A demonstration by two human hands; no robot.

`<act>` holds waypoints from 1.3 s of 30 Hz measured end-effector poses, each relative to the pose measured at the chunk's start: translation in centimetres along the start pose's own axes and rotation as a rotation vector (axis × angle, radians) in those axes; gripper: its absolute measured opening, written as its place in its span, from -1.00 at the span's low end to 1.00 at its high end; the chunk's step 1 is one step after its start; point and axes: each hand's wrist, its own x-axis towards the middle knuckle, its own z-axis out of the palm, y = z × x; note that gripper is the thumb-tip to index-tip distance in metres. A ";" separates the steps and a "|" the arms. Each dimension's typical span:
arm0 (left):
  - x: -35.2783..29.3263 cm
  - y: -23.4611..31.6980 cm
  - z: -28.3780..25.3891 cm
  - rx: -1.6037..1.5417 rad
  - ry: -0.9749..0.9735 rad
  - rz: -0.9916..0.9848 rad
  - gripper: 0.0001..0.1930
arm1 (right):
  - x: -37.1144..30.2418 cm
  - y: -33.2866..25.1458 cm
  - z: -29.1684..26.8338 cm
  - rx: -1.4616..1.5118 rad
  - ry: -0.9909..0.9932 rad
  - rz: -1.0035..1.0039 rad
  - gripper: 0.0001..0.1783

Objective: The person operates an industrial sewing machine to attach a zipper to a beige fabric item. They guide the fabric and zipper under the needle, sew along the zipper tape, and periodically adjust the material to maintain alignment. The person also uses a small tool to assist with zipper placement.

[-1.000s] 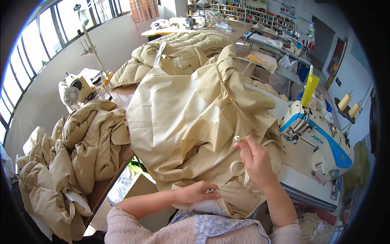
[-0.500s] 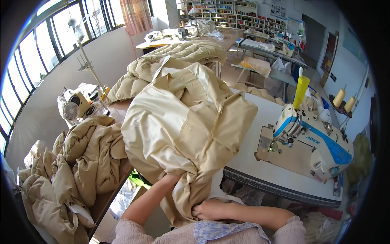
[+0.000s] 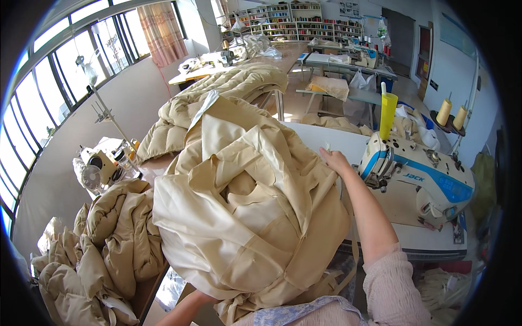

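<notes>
Cloth (image 3: 244, 217) lies bunched left of my right hand (image 3: 336, 161), which pinches a pale bit (image 3: 327, 146) just beside it, long axis lost in folds; my left hand (image 3: 203, 296) dips under its near side, grip hidden.

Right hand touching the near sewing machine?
Apart: the head view shows white tabletop between the right hand and the near sewing machine.

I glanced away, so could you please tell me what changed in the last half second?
The near end of the beige cloth has spread wider. The right hand moved forward from there to beside the sewing machine; its hold is unclear. The left hand moved back, mostly hidden by the cloth. The sewing machine and padded pile stayed.
</notes>
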 end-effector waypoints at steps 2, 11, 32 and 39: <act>-2.7 2.2 -3.3 0.117 0.140 0.057 -0.55 | -3.4 -2.1 6.8 0.270 -0.167 -0.125 -0.29; -7.3 29.6 -16.1 0.850 0.746 0.617 -0.61 | -22.3 -14.9 -4.6 1.230 0.033 -0.371 -0.67; 14.5 19.9 21.4 1.180 -0.021 0.982 -0.08 | -33.5 -1.4 10.4 0.711 -0.715 -0.202 -0.49; 28.0 11.5 18.0 1.351 0.356 0.880 -0.31 | -31.6 2.0 3.7 0.733 -0.402 -0.074 -0.54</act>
